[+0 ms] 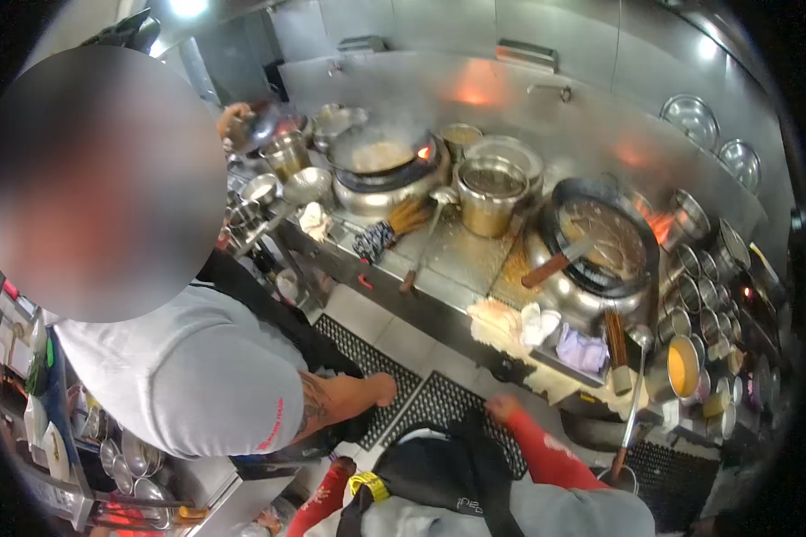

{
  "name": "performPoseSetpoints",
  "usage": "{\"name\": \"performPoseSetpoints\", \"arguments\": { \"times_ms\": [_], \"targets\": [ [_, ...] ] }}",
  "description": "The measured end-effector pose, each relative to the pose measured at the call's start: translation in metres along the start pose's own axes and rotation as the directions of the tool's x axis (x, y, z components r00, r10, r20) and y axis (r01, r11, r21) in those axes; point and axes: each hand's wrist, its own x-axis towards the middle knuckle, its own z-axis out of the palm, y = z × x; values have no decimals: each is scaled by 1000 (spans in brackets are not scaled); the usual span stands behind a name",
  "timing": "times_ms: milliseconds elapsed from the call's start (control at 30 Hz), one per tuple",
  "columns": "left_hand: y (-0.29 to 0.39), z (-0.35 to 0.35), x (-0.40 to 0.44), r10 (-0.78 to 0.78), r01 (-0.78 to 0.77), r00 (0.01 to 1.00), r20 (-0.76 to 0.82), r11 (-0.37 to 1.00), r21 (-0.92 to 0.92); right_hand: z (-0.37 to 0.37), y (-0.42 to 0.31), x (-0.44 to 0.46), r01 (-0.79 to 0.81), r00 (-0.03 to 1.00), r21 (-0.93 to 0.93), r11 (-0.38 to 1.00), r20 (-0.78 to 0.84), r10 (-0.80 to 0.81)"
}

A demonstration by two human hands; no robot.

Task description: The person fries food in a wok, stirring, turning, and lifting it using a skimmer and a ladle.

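My left hand (343, 466) is low in the view, beside my dark apron (443, 470) and a yellow band (368, 487); its fingers are too small and dark to read. Over the floor mat, in front of the stove edge, hangs my right hand (503, 409) in a red sleeve. Its fingers are blurred, and nothing shows in it. Beyond it sits a wok (600, 237) of brownish liquid, with a wooden-handled utensil (555, 262) lying across it. Pale cloths (501, 324) and a purple cloth (582, 347) lie on the front ledge, near a bamboo brush (616, 345).
A co-worker (179, 371) in a grey shirt stands close on my left, one hand at a metal pan (261, 125). Another wok (381, 152) steams near a flame. A ladle (425, 242) lies between the burners; another ladle (636, 385) leans at right, beside several metal containers (694, 291).
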Motion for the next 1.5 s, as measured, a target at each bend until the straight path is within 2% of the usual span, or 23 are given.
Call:
{"name": "performPoseSetpoints", "arguments": {
  "times_ms": [33,100,133,200,300,400,500,533,633,733,833,900,933,1033,1133,1200,1233,1267,1333,1400,1433,1500],
  "targets": [
    [-1,-1,2,4,-4,1000,-11,1000,6,4,-12,25,284,933,-135,949,-192,-306],
    [-1,-6,-2,-1,2,999,-34,1000,5,-8,-79,54,489,845,-57,870,-219,-489],
    [2,-10,-5,-7,7,999,-44,1000,2,-7,-117,67,512,813,-32,858,-303,-497],
    [6,-18,-18,-25,25,998,-58,1000,-11,-5,-184,98,463,874,181,868,-260,-412],
    [9,-22,-43,-50,48,995,-82,999,-20,4,-252,146,488,856,209,848,-304,-418],
    [11,-14,-75,-71,70,994,-87,997,-12,2,-296,176,432,851,80,898,-366,-377],
    [13,-10,-96,-97,95,991,-89,995,-20,-7,-323,210,204,895,-33,978,-398,-200],
    [15,-11,-99,-106,104,990,-89,994,-23,-14,-332,218,94,919,-15,995,-383,-93],
    [28,-23,-97,-134,132,987,-83,991,-30,-20,-338,250,9,886,-55,998,-463,-33],
    [39,-36,-89,-157,155,985,-70,987,-32,-19,-341,275,6,909,-212,977,-407,-94],
    [48,-48,-79,-157,155,986,-61,987,-39,-18,-348,292,-41,939,-243,969,-341,-45],
    [52,-56,-69,-150,147,987,-57,988,-49,-16,-343,298,-62,912,-142,988,-409,-1],
    [54,-60,-65,-147,144,987,-60,988,-54,-16,-344,301,-62,896,-91,994,-443,15],
    [50,-63,-54,-134,129,988,-72,989,-70,-20,-352,286,145,781,49,988,-619,-84],
    [43,-71,-46,-108,102,991,-84,992,-77,-18,-356,267,447,562,-31,894,-767,-308],
    [36,-80,-40,-101,94,990,-95,993,-77,-30,-391,228,551,723,328,767,-646,-243],
    [31,-83,-41,-100,93,990,-94,992,-81,-37,-409,201,541,800,504,674,-555,-227],
    [27,-89,-41,-99,91,991,-95,993,-80,-51,-428,194,530,836,604,595,-490,-246],
    [20,-99,-40,-95,88,991,-95,993,-79,-82,-452,227,512,857,649,563,-425,-291],
    [14,-107,-39,-96,89,991,-92,993,-77,-117,-477,277,521,851,494,696,-362,-380],
    [13,-112,-38,-98,91,991,-88,992,-82,-132,-496,293,468,883,486,738,-298,-364],
    [13,-121,-35,-106,99,991,-78,991,-84,-146,-522,349,447,891,385,808,-278,-360]
  ]
}}
